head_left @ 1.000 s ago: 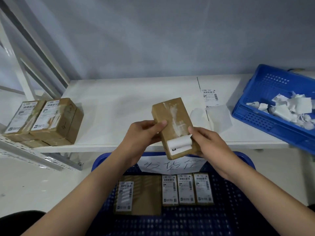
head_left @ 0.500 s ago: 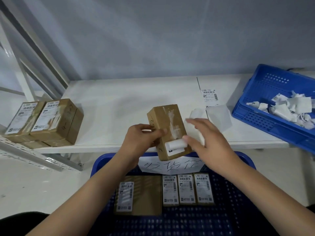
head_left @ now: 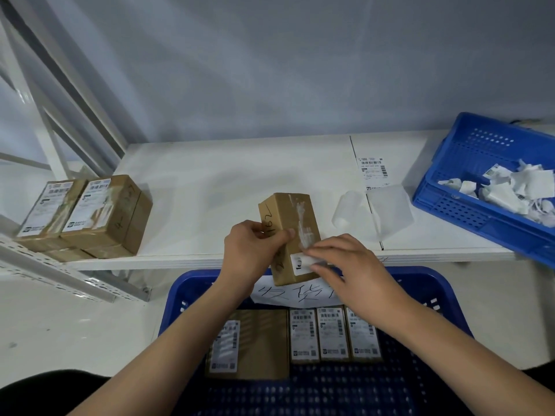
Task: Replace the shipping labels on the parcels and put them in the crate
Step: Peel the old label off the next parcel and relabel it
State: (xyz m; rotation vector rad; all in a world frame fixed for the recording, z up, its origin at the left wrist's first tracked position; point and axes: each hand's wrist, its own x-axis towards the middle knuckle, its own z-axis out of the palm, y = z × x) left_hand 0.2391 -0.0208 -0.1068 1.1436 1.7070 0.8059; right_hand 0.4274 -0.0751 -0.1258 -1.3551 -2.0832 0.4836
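My left hand [head_left: 250, 250] grips a small brown parcel [head_left: 289, 217] by its left side, above the table's front edge. White glue residue streaks the parcel's top face. My right hand [head_left: 348, 265] pinches the rolled-up remnant of the old label [head_left: 301, 261] near the parcel's lower end. A fresh shipping label [head_left: 373, 172] lies flat on the white table [head_left: 225, 187]. Below my arms stands a blue crate [head_left: 432, 298] holding several relabelled parcels [head_left: 330, 333].
Two parcels with old labels [head_left: 87, 211] sit on more parcels at the table's left end. A blue bin of torn label scraps [head_left: 468, 211] stands at the right. Clear backing sheets [head_left: 381, 211] lie beside the fresh label. Metal shelf struts rise at the left.
The parcel has dropped lower and turned so its left side shows. My right hand let go of the rolled label, swung up, then came back down onto it.
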